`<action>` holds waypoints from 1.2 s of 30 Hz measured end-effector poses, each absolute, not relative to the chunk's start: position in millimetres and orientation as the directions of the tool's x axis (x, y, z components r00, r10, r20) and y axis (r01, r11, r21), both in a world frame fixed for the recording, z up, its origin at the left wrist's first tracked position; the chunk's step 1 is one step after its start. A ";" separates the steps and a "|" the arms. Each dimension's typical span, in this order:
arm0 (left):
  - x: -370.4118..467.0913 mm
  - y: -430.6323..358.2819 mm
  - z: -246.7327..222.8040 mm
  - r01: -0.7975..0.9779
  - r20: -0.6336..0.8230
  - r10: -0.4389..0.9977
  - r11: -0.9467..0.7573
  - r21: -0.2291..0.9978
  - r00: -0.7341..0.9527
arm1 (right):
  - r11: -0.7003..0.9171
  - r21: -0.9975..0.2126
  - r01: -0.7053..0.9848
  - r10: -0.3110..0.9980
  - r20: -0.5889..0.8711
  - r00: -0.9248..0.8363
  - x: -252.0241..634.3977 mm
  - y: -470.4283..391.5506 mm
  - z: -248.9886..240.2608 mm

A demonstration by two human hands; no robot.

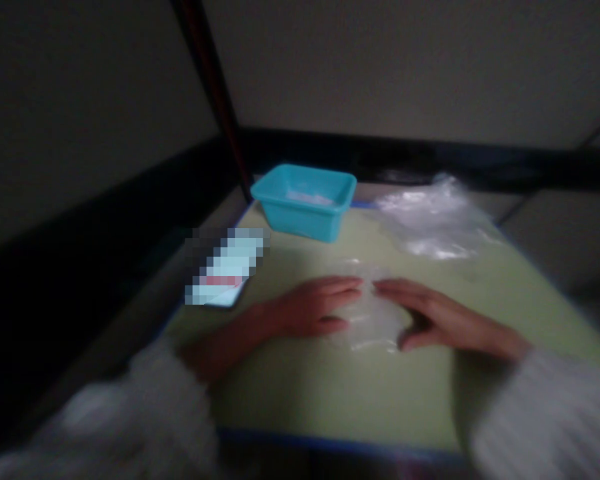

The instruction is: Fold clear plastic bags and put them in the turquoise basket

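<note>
A clear plastic bag (pixel 373 320) lies flat on the yellow-green table (pixel 330 393), in the middle. My left hand (pixel 313 307) rests on its left side, fingers stretched out and thumb apart. From the right, my right hand (pixel 430 313) touches the bag with its fingers extended and the thumb spread below them. The fingertips of both hands come close to each other near the bag's upper part. Blur hides the bag's finer detail and whether anything is inside it.
Behind my left hand stands a turquoise basket (pixel 303 217) with something pale inside. A heap of clear plastic bags (pixel 430 217) lies at the back right. A phone with a lit screen (pixel 230 270) lies at the table's left edge. Walls rise behind.
</note>
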State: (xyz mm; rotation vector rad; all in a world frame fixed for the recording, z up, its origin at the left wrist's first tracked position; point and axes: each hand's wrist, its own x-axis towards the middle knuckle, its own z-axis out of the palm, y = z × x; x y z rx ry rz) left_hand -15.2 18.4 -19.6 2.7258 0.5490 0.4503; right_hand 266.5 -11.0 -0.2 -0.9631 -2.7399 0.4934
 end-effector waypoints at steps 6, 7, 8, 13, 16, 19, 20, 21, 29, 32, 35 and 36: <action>-15.6 20.1 -14.0 0.303 0.279 0.501 -0.792 0.530 0.819 | 0.753 -0.345 0.560 0.609 0.046 -0.792 268.4 -17.4 11.7; -15.5 21.2 -12.7 0.315 0.299 0.557 -0.750 0.582 0.775 | 0.766 -0.336 0.549 0.598 0.057 -0.799 269.3 -20.2 15.3; -15.5 22.7 -11.7 0.327 0.312 0.625 -0.695 0.640 0.715 | 0.781 -0.324 0.534 0.583 0.071 -0.809 270.4 -23.3 18.7; -16.5 33.6 -12.1 0.223 0.221 0.845 -0.365 0.904 0.487 | 0.870 -0.164 0.466 0.485 0.103 -0.869 272.5 -40.3 25.5; -16.6 37.5 -13.8 0.147 0.148 0.851 -0.253 0.956 0.504 | 0.893 -0.082 0.443 0.450 0.119 -0.885 267.8 -47.9 22.7; -15.4 36.6 -13.3 0.166 0.095 0.837 -0.216 0.962 0.538 | 0.899 -0.030 0.436 0.436 0.155 -0.887 261.5 -51.8 20.9; -14.9 35.9 -12.8 0.181 0.083 0.837 -0.213 0.960 0.541 | 0.898 -0.022 0.439 0.437 0.158 -0.886 259.8 -52.6 20.7; -14.6 35.3 -12.3 0.196 0.072 0.837 -0.209 0.958 0.542 | 0.896 -0.015 0.444 0.440 0.157 -0.884 258.6 -53.2 20.6; -16.7 38.0 -16.3 0.293 0.026 0.809 -0.243 0.925 0.587 | 0.873 0.100 0.478 0.455 0.191 -0.870 257.6 -62.7 16.2; -17.8 39.6 -18.4 0.298 0.022 0.800 -0.248 0.922 0.600 | 0.867 0.153 0.474 0.439 0.214 -0.872 253.7 -66.7 19.0; -18.5 40.7 -19.5 0.292 0.026 0.785 -0.260 0.920 0.619 | 0.867 0.188 0.462 0.419 0.226 -0.879 248.6 -69.1 23.6; -18.6 41.0 -19.7 0.291 0.029 0.783 -0.264 0.919 0.621 | 0.866 0.196 0.460 0.415 0.231 -0.880 247.4 -69.5 24.9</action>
